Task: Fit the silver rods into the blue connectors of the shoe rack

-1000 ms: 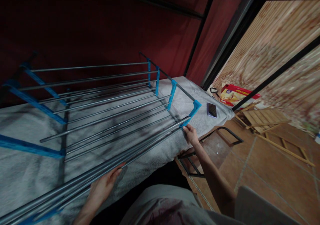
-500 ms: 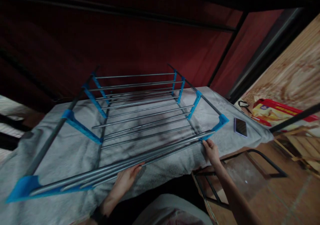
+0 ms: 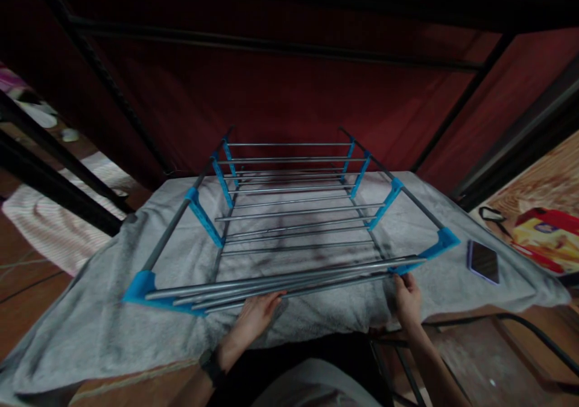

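Note:
A shoe rack of grey metal tubes (image 3: pixel 294 216) and blue plastic brackets (image 3: pixel 205 217) lies on a grey blanket (image 3: pixel 181 340). Several tubes run close together along its near side, between a left blue bracket (image 3: pixel 142 285) and a right one (image 3: pixel 446 244). My left hand (image 3: pixel 260 316) is closed at the nearest tube (image 3: pixel 335 285), around its middle; part of its fingers is hidden beneath. At that tube's right end, against the blue plastic, my right hand (image 3: pixel 408 295) pinches with thumb and fingers. A dark watch (image 3: pixel 211 365) sits on my left wrist.
A phone (image 3: pixel 483 261) lies on the blanket at right, beyond it a red and yellow package (image 3: pixel 549 238). A metal-framed chair (image 3: pixel 488 353) stands at lower right. Dark frame bars (image 3: pixel 271 42) and a red panel (image 3: pixel 280 93) close off the back.
The view has swung left, so the rack appears further right and more of the left side shows. Both hands stay at the same places on the near tube.

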`<state>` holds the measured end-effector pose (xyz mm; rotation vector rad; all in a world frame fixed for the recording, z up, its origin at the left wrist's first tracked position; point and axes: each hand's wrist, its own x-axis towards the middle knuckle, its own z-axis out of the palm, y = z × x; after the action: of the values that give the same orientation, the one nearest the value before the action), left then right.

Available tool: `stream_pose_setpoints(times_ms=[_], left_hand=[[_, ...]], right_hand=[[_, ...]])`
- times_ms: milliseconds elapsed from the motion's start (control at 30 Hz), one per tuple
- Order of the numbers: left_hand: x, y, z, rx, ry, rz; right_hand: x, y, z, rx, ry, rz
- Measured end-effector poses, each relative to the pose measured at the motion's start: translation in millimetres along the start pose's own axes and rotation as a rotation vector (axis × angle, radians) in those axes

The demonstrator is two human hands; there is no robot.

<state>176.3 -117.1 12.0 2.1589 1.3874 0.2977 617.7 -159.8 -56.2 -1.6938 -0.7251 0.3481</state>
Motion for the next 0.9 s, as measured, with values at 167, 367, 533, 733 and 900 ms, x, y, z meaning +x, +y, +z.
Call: stream_pose_setpoints(times_ms=[167,367,533,733,900], left_hand=[[-19.4,-18.2,13.2,0.164,0.146,0.114],[-92.8,-44.6,29.6,0.252,0.407,0.230],[-144.3,-74.5,24.2,0.130,0.708,-0.054],[-132.6,-96.1,-3.5,-0.064,0.884,-0.343],[-111.9,-84.8,-16.7,-0.189,0.746,-0.343]], right_hand=[[-3.5,1.5,3.4,0.074,0.009,0.050],[-4.0,1.5,5.7,0.051,0.016,0.025],[-5.4,-1.9,1.5,0.025,0.004,0.047],[-1.5,3.3,-8.3,-0.039,-0.058,0.124],[-2.0,4.7,-9.5,-0.066,-0.016,0.127]])
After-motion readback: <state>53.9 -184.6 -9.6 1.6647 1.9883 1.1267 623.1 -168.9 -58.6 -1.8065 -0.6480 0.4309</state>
